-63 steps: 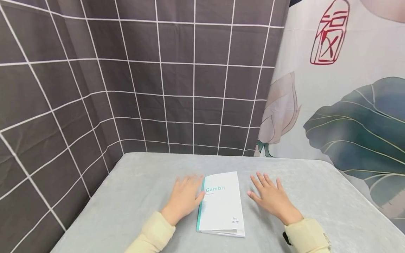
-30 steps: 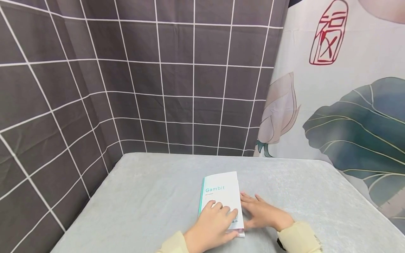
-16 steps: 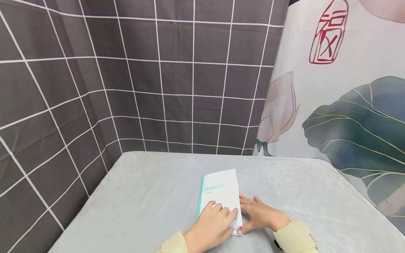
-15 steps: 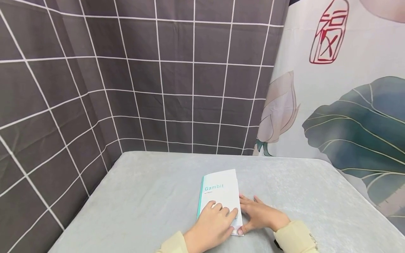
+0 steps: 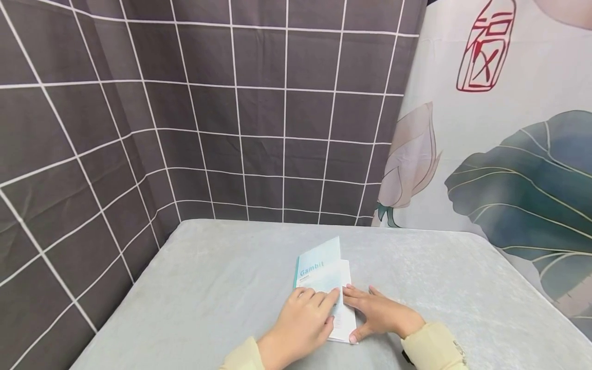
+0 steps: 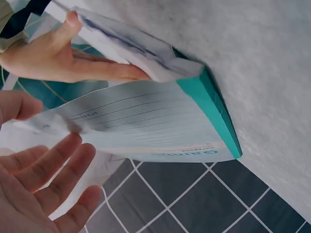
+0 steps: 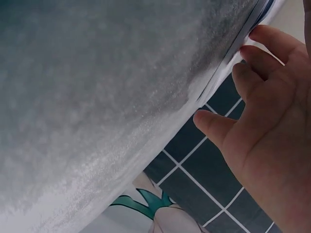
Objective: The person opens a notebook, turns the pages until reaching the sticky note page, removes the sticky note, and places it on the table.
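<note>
Notebook (image 5: pixel 321 277) lies on the counter (image 5: pixel 208 288), cover (image 6: pixel 160 121) partly raised and bowed. Left hand (image 5: pixel 300 324) pinches the cover's free edge; right hand (image 5: pixel 381 313), fingers extended, rests against the pages (image 5: pixel 343 324). Caution: uneven pull may crease the cover; light right-hand pressure may permit slipping.

notebook (image 5: pixel 320 276) partly hidden, left sleeve (image 5: pixel 243 356) cropped
</note>
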{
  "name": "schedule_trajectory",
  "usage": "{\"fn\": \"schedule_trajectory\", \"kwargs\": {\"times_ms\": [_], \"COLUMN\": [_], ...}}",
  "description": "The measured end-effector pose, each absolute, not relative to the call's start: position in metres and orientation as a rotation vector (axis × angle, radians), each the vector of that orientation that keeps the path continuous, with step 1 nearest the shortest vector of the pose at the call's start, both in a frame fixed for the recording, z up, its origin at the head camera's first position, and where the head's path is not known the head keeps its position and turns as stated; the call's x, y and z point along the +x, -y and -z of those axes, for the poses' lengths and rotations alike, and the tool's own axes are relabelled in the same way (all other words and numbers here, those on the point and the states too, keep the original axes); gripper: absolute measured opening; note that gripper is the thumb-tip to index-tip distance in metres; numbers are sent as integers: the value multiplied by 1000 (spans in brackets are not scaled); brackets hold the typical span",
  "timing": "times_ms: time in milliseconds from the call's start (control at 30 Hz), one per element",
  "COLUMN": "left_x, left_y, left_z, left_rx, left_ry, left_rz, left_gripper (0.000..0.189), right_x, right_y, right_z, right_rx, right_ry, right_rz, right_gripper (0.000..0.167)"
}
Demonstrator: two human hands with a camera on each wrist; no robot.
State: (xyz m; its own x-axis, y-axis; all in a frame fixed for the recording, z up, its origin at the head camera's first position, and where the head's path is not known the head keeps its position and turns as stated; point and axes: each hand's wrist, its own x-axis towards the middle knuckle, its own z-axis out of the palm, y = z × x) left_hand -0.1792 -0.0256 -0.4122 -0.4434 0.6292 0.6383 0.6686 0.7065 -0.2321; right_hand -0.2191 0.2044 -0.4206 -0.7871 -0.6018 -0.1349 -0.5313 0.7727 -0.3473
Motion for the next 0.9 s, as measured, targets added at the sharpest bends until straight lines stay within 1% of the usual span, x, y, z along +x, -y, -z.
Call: {"fn": "schedule_trajectory", "kwargs": {"times_ms": [367, 667, 900], "left_x": [-184, -187, -189], "left_y": [49, 73, 93], "left_z": [400, 387, 379], "left_rx": [-798, -582, -428], "left_ry": [2197, 2313, 2451], "left_rz": [367, 667, 851], "left_gripper": [49, 47, 42], "right_x": [-218, -220, -221], "right_y": [-206, -207, -206], "right_z": [420, 423, 423], "right_rx": [-925, -865, -766], "right_ry": [-2688, -2673, -2655], "right_rz": [483, 528, 539], "right_gripper": [101, 107, 113]}}
